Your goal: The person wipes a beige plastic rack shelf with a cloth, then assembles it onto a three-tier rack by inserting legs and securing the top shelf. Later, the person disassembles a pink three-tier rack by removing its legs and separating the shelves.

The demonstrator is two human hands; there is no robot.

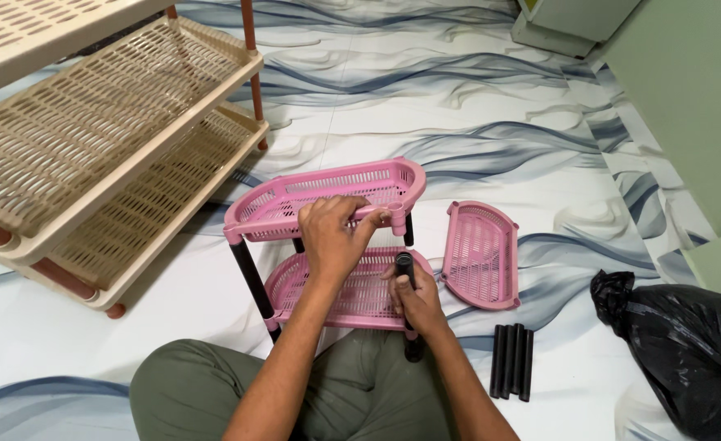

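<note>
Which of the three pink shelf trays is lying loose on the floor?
The small pink tray right of the rack, lying alone beside the black tubes; the other two are joined by posts.

The two-tier rack (328, 204) is pink with slotted trays; its posts (250, 278) are black; a loose tray (481, 255) is the same pink; four spare tubes (513, 361) are black; the bag (691, 347) is glossy black; the large shelf (91, 139) is beige on reddish-brown posts; the floor (475, 106) is white with grey-blue swirls; the trousers (360, 392) are olive green.
</note>
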